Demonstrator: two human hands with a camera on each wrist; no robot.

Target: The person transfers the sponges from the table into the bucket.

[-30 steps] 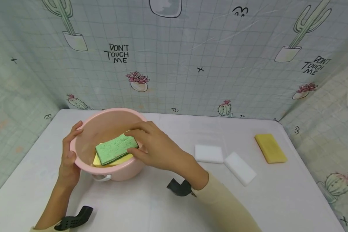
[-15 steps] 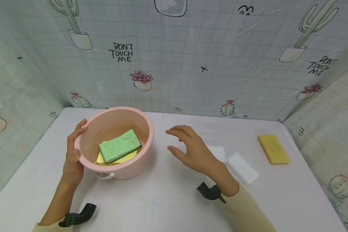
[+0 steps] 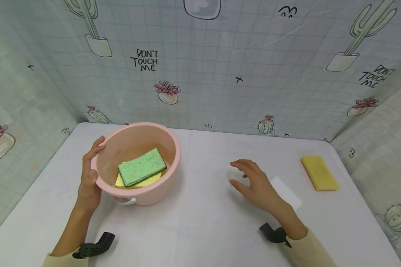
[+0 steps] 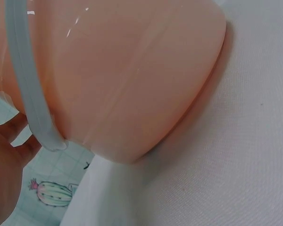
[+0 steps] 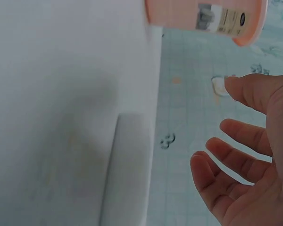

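- Fingers (image 3: 93,151) of the left hand (image 3: 89,187) bend over the rim of the pink bucket (image 3: 155,193), gripping its side as it stands on the desk (image 3: 200,218).
- The right hand (image 3: 258,188) holds nothing; thumb and fingers are well apart in a loose C over the nearer white block (image 3: 237,175), with no contact to be seen.
- Within the last second the right hand has let go of the green sponge (image 3: 142,167) and crossed to the white blocks. The sponge now lies unsupported by any hand, tilted across a yellow sponge (image 3: 148,180) inside the bucket, so that placement looks done, by judgement.
- The farther white block (image 3: 285,193) lies on the desk beside the right wrist, and another yellow sponge (image 3: 320,173) rests beyond it, near the desk's right edge.
- The right hand covers most of the nearer white block; its outline fades into the desk in the gap between thumb and fingers. The right wrist view shows a pale slab, though which of the two it is cannot be told.
- The left wrist view cuts off the bucket's top and most of the left hand. The stacked sponges hide the middle of the bucket's floor.
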